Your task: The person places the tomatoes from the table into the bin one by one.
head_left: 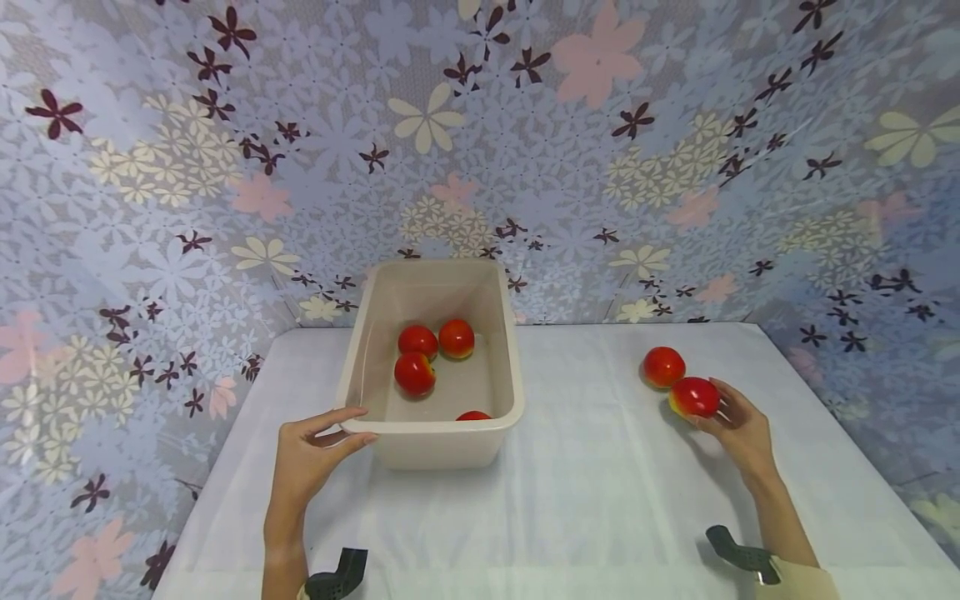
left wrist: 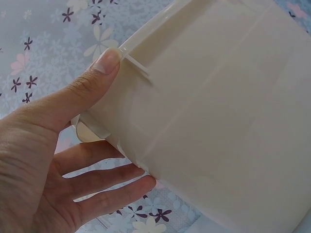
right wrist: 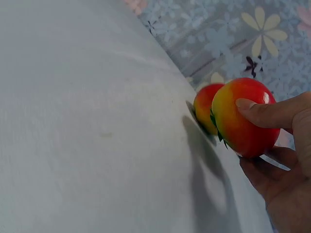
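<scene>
On a white-clothed table against floral wallpaper, left hand gripping a cream tub's rim, right hand curled round a red tomato, another tomato just beside it.

No text, label, brand, number or sign can be read in any of the three views. The pale tub has plain walls with no print or moulded lettering that shows, seen close in the left wrist view as well. The red fruits beside the tub carry no stickers. The white cloth on the table under the tub is unmarked. The backdrop behind the tub bears only a flower pattern, no writing. The dark clips near the wrists, at the table's near edge in front of the tub, show no readable marks.
</scene>
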Available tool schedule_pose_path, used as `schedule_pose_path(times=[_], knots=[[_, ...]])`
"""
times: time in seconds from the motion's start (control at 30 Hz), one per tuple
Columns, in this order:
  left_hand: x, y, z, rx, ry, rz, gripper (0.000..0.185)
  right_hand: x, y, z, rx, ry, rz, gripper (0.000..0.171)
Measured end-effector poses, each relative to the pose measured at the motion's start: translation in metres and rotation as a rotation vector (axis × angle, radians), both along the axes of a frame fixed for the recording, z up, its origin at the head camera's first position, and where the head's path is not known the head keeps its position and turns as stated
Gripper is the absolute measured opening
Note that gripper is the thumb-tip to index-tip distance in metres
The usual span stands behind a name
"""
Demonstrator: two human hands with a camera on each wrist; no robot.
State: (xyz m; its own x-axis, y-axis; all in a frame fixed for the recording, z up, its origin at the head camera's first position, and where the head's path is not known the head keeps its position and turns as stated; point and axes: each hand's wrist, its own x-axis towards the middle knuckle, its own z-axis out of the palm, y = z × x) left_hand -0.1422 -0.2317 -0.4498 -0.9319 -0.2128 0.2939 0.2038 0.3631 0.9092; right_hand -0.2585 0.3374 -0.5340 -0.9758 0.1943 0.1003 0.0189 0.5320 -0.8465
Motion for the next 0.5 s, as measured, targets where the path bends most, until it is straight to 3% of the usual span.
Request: schedule_pose_path(times=[0.27, 0.43, 0.5], knots=[[0.000, 0.000, -0.001, 0.002, -0.025, 0.002, 0.034, -0.003, -0.017, 0.009, -0.033, 0.124, 0.063, 0.071], [0.001, -0.001, -0.001, -0.008, -0.028, 0.009, 0.035, -0.008, -0.038, 0.024, -0.063, 0.182, 0.119, 0.070], [0.001, -0.001, -0.001, -0.012, -0.027, 0.007, 0.035, -0.021, -0.037, 0.014, -0.076, 0.233, 0.153, 0.069]])
